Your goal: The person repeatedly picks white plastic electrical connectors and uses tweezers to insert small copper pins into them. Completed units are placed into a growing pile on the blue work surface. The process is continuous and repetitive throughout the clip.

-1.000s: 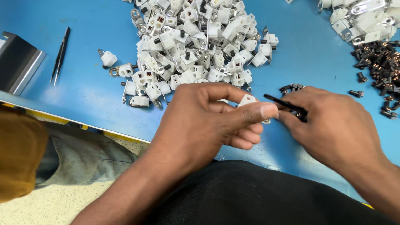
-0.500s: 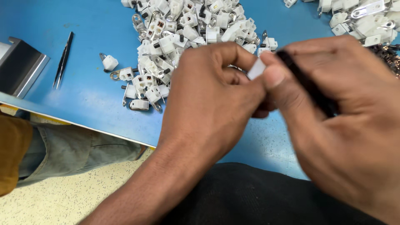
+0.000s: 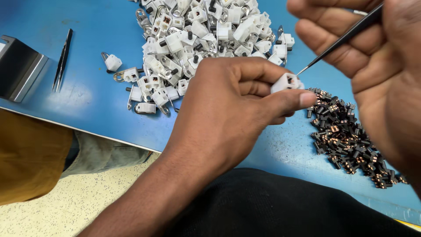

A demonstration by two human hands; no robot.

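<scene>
My left hand pinches a small white plastic housing between thumb and fingers, above the blue table. My right hand holds black tweezers whose tip touches the top of that housing. Behind the left hand lies a large pile of white plastic housings with metal clips. Under the right hand sits a heap of small black and copper parts.
A second pair of black tweezers lies on the table at the left, next to a grey metal block. The table's front edge runs diagonally above my lap. A brown-clad leg of another person is at the lower left.
Both hands have come closer to the camera. The right hand rose and moved right, turning the tweezers so their tip now points down into the white housing held by the left hand.
</scene>
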